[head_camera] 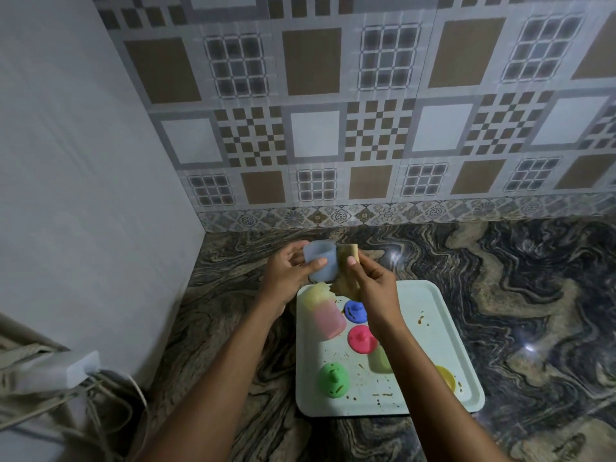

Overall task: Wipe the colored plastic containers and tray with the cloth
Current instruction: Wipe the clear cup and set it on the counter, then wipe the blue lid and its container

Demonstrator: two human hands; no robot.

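Observation:
My left hand (289, 269) holds a pale blue container (320, 261) up above the far end of the tray. My right hand (370, 280) presses a tan cloth (346, 275) against the container's right side. Below them lies a white tray (440, 315) soiled with brown specks. On it are a yellow container (316, 293) and a pink container (328, 320) lying on their sides, a blue lid (355, 311), a red lid (361, 338), a green lid (333, 380), a green container (380, 360) and a yellow lid (446, 376), the last two partly hidden by my right forearm.
The tray rests on a dark marbled counter (516, 295) in a corner, with a patterned tile wall (366, 128) behind and a plain white wall (83, 161) on the left. A white power adapter (71, 368) with cables hangs at the lower left.

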